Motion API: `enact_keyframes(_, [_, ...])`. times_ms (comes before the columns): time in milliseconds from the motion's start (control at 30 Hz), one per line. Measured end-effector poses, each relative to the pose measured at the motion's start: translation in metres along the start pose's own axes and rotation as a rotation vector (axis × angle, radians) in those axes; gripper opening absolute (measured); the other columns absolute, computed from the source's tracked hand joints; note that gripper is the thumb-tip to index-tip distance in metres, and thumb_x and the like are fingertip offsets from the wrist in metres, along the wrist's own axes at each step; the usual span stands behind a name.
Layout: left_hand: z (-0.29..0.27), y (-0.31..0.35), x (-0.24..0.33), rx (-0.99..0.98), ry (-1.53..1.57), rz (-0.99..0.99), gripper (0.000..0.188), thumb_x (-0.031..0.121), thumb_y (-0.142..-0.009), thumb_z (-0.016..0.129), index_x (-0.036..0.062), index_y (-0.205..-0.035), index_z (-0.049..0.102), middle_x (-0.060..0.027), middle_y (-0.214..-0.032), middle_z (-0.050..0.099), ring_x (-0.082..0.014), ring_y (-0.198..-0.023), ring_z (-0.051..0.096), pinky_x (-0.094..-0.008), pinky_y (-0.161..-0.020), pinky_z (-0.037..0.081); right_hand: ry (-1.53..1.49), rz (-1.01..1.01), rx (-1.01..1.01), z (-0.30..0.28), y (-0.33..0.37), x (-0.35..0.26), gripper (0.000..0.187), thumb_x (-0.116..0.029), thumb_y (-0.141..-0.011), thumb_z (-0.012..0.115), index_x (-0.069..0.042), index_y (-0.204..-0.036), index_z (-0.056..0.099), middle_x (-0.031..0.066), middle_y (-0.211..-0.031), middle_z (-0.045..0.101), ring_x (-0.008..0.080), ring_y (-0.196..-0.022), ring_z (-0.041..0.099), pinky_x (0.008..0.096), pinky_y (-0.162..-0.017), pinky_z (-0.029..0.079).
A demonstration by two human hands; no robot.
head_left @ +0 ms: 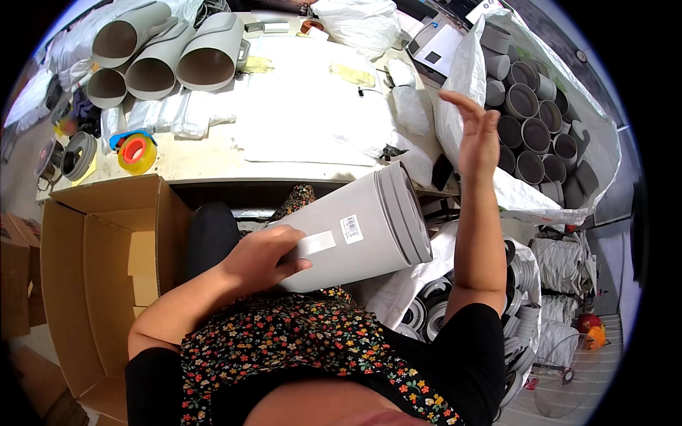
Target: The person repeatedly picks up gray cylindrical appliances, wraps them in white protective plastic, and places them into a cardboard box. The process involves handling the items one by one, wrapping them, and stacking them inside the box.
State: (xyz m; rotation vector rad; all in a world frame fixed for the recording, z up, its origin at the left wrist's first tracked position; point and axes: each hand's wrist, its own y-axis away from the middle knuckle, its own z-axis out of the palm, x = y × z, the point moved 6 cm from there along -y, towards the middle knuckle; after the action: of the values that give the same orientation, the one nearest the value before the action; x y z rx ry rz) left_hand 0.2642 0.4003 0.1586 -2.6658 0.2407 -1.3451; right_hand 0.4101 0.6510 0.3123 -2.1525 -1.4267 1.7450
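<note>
The left hand (pixel 264 257) clasps a smooth, tapered bin (pixel 362 250), its lower end hidden; the right hand (pixel 477 145) stands apart, fingers uncurled.

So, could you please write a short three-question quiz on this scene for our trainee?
1. Which hand touches the nearest grey container?
A) left
B) right
C) both

2. True or false: the open cardboard box is on the person's left.

3. Fill in the missing word: the yellow tape roll sits on the ____.

Key:
1. A: the left hand is on it, while the right hand is raised away from it.
2. True.
3. Table.
</note>
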Motion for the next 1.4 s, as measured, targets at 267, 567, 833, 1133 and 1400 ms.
enact_keyframes(267, [0.006, -0.005, -0.003, -0.068, -0.005, -0.020, 0.029, 0.027, -0.080, 0.066, 0.0028, -0.094, 0.056, -0.0159, -0.084, 0.057, -0.0343, -0.078, 0.057, -0.0398, -0.067, 0.045, -0.072, 0.343, -0.322, 0.077, 0.062, 0.054, 0.060, -0.047, -0.097, 0.030, 0.001, -0.089, 0.064, 0.0079, -0.088, 0.063, 0.0170, -0.088, 0.055, 0.0283, -0.086, 0.040])
enact_keyframes(567, [-0.015, -0.009, -0.019, 0.088, 0.088, 0.113, 0.031, 0.025, -0.077, 0.070, 0.0031, -0.096, 0.058, -0.0153, -0.085, 0.059, -0.0334, -0.077, 0.059, -0.0378, -0.066, 0.048, 0.087, -0.003, -0.062, -0.014, 0.005, 0.016, 0.071, -0.054, -0.095, 0.019, 0.002, -0.104, 0.061, 0.0153, -0.110, 0.061, 0.0250, -0.112, 0.051, 0.0397, -0.103, 0.027])
enact_keyframes(833, [0.000, -0.014, -0.015, 0.010, 0.019, 0.064, 0.034, 0.025, -0.077, 0.070, 0.0028, -0.100, 0.057, -0.0158, -0.089, 0.060, -0.0334, -0.080, 0.059, -0.0360, -0.071, 0.048, -0.037, 0.540, -0.370, 0.082, 0.067, 0.098, 0.063, -0.052, -0.095, 0.028, -0.001, -0.086, 0.063, 0.0063, -0.083, 0.061, 0.0145, -0.081, 0.053, 0.0280, -0.080, 0.041])
enact_keyframes(1133, [-0.014, -0.045, -0.053, -0.149, 0.310, -0.300, 0.029, 0.022, -0.082, 0.062, 0.0020, -0.102, 0.055, -0.0016, -0.081, 0.056, -0.0073, -0.072, 0.052, -0.0230, -0.066, 0.045, -0.122, 0.556, -0.231, 0.067, 0.039, 0.097, 0.051, -0.047, -0.094, 0.041, -0.002, -0.105, 0.062, 0.0061, -0.099, 0.062, 0.0136, -0.093, 0.055, 0.0279, -0.085, 0.042])
enact_keyframes(1400, [-0.021, -0.040, -0.117, -0.067, 0.672, -0.370, 0.033, 0.027, -0.088, 0.058, 0.0015, -0.107, 0.049, -0.0013, -0.081, 0.055, -0.0092, -0.066, 0.050, -0.0238, -0.061, 0.044, 0.100, 0.075, -0.476, 0.047, 0.076, 0.053, 0.048, -0.043, -0.093, 0.041, -0.008, -0.125, 0.052, 0.0115, -0.115, 0.057, 0.0244, -0.109, 0.051, 0.0355, -0.097, 0.037])
